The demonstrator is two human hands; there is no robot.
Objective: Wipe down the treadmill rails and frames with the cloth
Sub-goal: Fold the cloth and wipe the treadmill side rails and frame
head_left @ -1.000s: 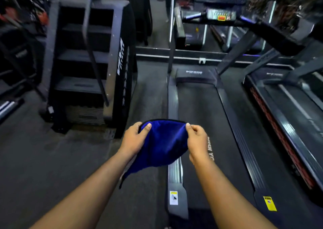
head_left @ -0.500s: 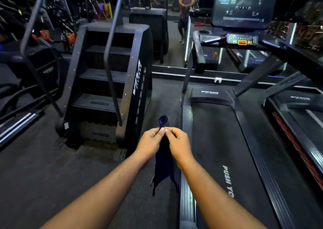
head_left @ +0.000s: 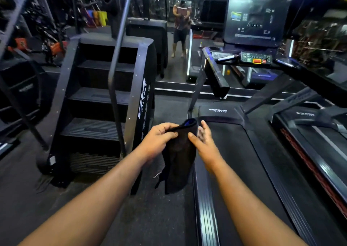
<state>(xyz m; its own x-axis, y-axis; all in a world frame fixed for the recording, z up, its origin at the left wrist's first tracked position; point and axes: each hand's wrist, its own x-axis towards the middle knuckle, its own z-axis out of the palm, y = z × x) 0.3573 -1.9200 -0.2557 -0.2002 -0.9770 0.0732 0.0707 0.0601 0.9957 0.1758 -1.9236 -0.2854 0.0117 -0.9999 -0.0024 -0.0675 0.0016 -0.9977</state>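
1. Head view shows your left hand curled round the upper part of the cloth, thumb and fingers pinching its folded top edge.
2. Your right hand is at the cloth's right edge with fingers spread and fairly straight; the thumb touches the fabric, but the fingers are blurred, so a grip cannot be confirmed.
3. You hold the cloth in the air, hanging down dark and folded between your hands, a sliver of blue showing at its top.
4. It hangs above the treadmill's left side rail, not touching it.
5. To the right of that rail lies the treadmill belt, with the console beyond it.
6. Left of you stands a stair climber, on the floor beside the treadmill.
7. A second treadmill sits at your far right.
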